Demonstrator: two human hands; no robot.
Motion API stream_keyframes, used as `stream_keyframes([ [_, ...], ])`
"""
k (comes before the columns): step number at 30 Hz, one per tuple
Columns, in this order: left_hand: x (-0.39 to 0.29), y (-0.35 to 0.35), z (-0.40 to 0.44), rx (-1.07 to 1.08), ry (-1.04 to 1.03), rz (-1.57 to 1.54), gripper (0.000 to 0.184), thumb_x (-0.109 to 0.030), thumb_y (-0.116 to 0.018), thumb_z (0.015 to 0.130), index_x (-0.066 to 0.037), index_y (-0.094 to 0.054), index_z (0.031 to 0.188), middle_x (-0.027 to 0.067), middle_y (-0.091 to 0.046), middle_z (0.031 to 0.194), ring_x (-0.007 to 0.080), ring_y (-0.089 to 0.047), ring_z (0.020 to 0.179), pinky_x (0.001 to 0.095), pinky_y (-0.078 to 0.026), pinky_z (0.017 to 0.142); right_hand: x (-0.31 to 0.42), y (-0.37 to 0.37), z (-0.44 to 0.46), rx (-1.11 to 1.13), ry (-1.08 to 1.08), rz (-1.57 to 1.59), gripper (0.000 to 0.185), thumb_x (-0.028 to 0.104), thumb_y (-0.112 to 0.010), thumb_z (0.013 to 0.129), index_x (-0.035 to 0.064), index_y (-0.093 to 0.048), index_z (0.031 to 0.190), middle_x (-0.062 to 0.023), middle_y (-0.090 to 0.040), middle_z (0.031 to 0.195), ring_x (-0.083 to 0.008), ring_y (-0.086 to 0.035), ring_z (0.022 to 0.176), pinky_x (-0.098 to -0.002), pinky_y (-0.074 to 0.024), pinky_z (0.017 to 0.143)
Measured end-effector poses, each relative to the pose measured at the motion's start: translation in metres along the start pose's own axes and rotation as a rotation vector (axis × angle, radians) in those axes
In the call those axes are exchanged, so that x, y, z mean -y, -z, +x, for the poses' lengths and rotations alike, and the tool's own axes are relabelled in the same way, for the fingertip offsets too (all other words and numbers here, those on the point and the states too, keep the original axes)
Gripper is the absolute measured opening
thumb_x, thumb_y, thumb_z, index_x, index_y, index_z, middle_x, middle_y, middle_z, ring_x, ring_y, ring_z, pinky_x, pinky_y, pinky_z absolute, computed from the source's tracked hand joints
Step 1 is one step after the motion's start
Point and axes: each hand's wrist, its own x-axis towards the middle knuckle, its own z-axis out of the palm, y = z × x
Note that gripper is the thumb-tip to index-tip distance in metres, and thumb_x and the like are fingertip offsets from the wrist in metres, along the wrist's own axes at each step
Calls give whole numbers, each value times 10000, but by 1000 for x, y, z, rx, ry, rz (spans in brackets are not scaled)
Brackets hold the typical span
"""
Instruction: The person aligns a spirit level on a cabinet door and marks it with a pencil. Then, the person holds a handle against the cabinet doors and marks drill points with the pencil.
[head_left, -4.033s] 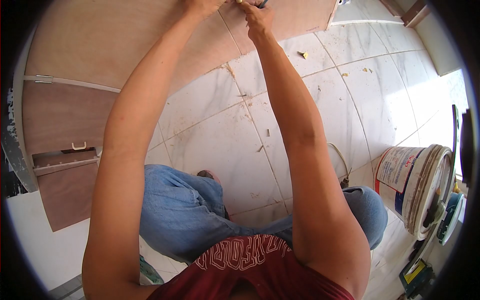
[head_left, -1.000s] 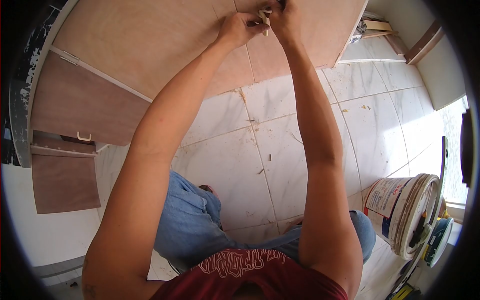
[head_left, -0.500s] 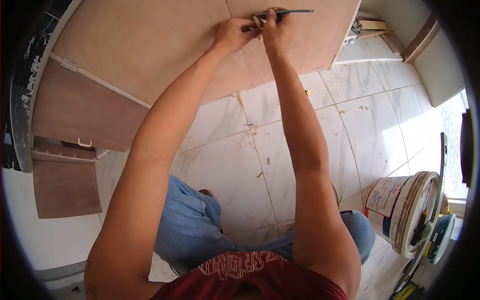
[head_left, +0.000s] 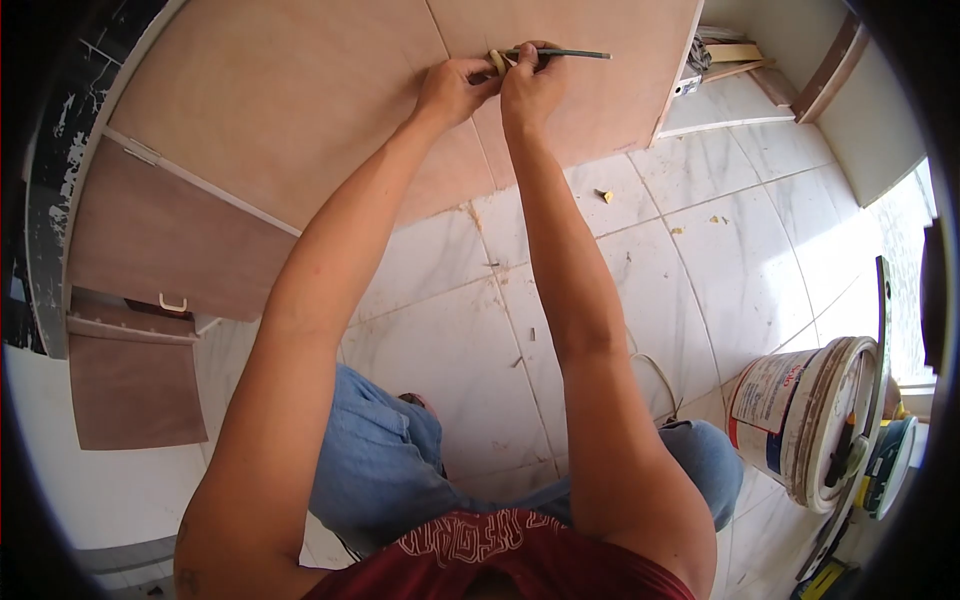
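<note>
Both my hands are at the pale brown wooden cabinet doors (head_left: 300, 90), close to the seam between two panels. My left hand (head_left: 455, 92) has its fingers closed around a small cream curved pull handle (head_left: 497, 62), held at the door face. Right beside it, my right hand (head_left: 532, 95) grips a thin dark pencil (head_left: 585, 55), which points out to the right. The fingertips of my right hand are also close to the handle; whether they touch it is hidden.
A similar cream handle (head_left: 172, 303) is fixed on a lower left panel. A stained paint bucket (head_left: 790, 410) stands at right, with a long metal bar (head_left: 882, 310) beside it. Small debris (head_left: 604, 196) lies on the marble-look floor tiles (head_left: 430, 310). Wood pieces (head_left: 735, 55) sit at the upper right.
My hands, with the handle and pencil, appear slightly lower and further left in view. The doors and floor have shifted too, as the camera moved. Both grips look the same.
</note>
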Motion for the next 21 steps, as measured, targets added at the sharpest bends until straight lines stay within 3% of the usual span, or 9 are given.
stream_keyframes([
  [9,-2,-1,-2,-16,-3,-64,265,-299,-765,899,-100,-763,1074,83,-772,908,157,-703,761,317,-537,718,5,1,1,46,-53,-18,53,43,-625,965,-7,-612,974,-102,-673,838,-198,-656,770,-334,-528,723],
  [21,4,-2,1,-6,-49,-88,279,-312,-769,913,-52,-759,1016,47,-722,764,71,-577,668,288,-493,630,1,0,-1,-11,-119,51,74,60,-634,976,-9,-616,995,-103,-690,870,-180,-661,776,-324,-539,726],
])
